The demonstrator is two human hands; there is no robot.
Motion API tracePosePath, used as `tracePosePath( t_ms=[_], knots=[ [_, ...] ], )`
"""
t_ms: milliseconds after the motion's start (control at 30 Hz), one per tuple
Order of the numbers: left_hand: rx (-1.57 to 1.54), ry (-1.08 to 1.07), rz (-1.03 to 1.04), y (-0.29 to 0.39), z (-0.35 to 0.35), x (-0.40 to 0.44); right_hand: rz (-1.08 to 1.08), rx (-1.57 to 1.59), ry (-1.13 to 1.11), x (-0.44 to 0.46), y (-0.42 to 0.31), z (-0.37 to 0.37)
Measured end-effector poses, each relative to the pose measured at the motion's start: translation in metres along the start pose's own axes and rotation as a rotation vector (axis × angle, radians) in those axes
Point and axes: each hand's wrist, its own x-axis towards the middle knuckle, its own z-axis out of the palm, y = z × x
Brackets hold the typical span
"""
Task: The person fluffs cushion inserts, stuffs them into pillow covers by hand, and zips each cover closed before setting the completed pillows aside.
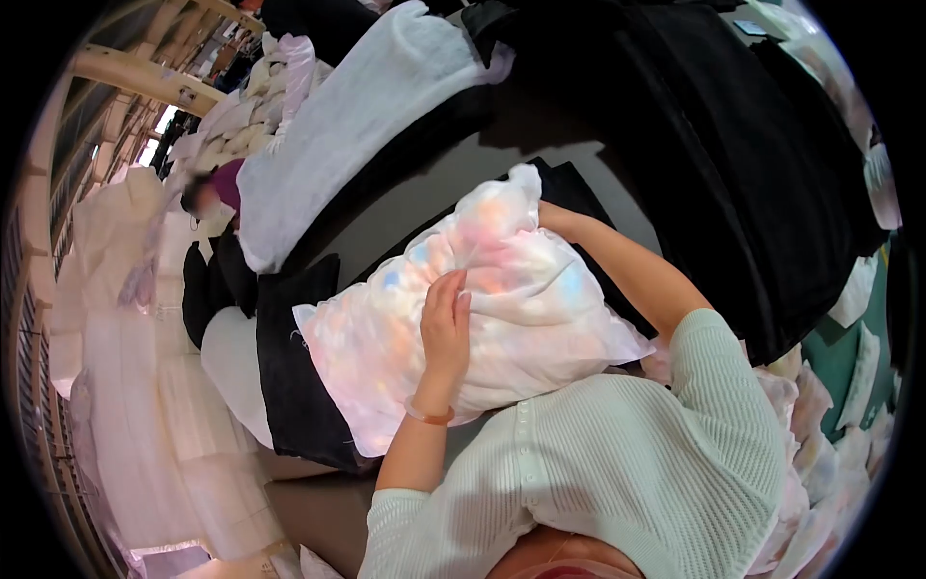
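A plump pillow (497, 299) in thin white cloth lies in front of my body, with pink, orange and blue patches showing through. My left hand (446, 314) rests on its upper face, fingers stretched out and close together. At the far right edge of the pillow is my right hand (552, 217). The pillow covers its fingers, so their grip cannot be made out. Beneath the pillow lies black fabric (299, 386) on a grey table (463, 172).
A white fluffy piece (357, 130) lies over black material at the back left. Large black fabric stacks (714, 164) stand at right. Pale bundles (125, 318) line the left, where another person in purple (228, 183) is seen. More pillows (830, 492) lie at lower right.
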Motion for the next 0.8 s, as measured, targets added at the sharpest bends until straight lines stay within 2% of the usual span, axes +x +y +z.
tracePosePath(
  t_ms=[33, 100, 167, 233, 267, 300, 333, 400, 433, 467, 533, 600, 633, 667, 733, 800],
  knots=[
    [-0.003, 0.003, -0.008, 0.001, -0.001, -0.001, -0.026, -0.021, -0.015, -0.002, -0.002, 0.006],
    [0.419, 0.013, 0.275, 0.003, -0.001, 0.006, -0.068, -0.035, -0.01, -0.009, -0.001, 0.017],
    [0.474, -0.002, 0.307, 0.023, -0.005, 0.014, -0.074, 0.042, 0.021, -0.016, 0.004, 0.025],
    [0.477, -0.043, 0.333, 0.023, -0.005, 0.014, -0.015, 0.305, -0.012, -0.027, 0.001, 0.031],
    [0.473, -0.034, 0.33, 0.012, 0.001, 0.015, 0.028, 0.562, -0.044, -0.032, -0.005, 0.032],
    [0.444, -0.074, 0.451, 0.008, 0.006, 0.015, 0.017, 0.459, -0.057, -0.036, -0.017, 0.047],
    [0.414, -0.118, 0.572, 0.006, 0.01, 0.014, -0.192, -0.055, 0.045, -0.021, 0.0, 0.042],
    [0.382, 0.021, 0.495, -0.003, 0.028, 0.006, -0.093, -0.281, 0.176, -0.017, 0.001, 0.054],
    [0.297, 0.029, 0.417, -0.003, 0.026, 0.003, -0.093, -0.045, 0.216, -0.009, 0.014, 0.05],
    [0.212, 0.04, 0.338, -0.004, 0.021, 0.0, -0.15, -0.115, 0.185, -0.002, 0.029, 0.04],
    [0.237, 0.037, 0.311, 0.0, 0.012, 0.006, -0.153, -0.028, 0.217, -0.001, 0.031, 0.039],
    [-0.054, 0.151, 0.074, 0.012, 0.012, 0.004, -0.129, 0.115, 0.226, -0.005, 0.028, 0.04],
    [-0.038, 0.213, 0.179, 0.01, 0.017, 0.007, -0.113, 0.205, 0.226, -0.013, 0.022, 0.041],
    [-0.037, 0.213, 0.179, 0.009, 0.017, 0.006, -0.102, 0.289, 0.224, -0.022, 0.017, 0.044],
    [0.336, 0.138, 0.344, 0.025, 0.015, 0.01, -0.09, 0.41, 0.227, -0.042, 0.005, 0.053],
    [0.422, 0.088, 0.362, 0.03, 0.02, 0.011, -0.075, 0.487, 0.247, -0.062, -0.006, 0.064]
  ],
)
